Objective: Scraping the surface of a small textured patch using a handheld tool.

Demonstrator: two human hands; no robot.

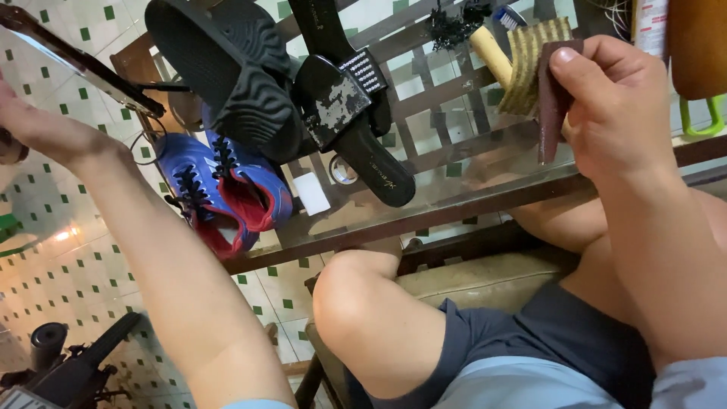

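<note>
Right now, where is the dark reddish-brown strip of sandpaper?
In the head view, upper right: the sandpaper strip is pinched in the right hand above the glass table, just right of a folded tan sheet.

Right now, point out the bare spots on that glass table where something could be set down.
Bare glass table along the near edge, between the black sandal and the right hand. Crowded at left: black slide on top, blue shoes beneath the glass.

Dark maroon sandpaper strip (551, 102), folded, upright, pinched at its top; tan ribbed strip (530, 64) tilted just behind it.
</note>
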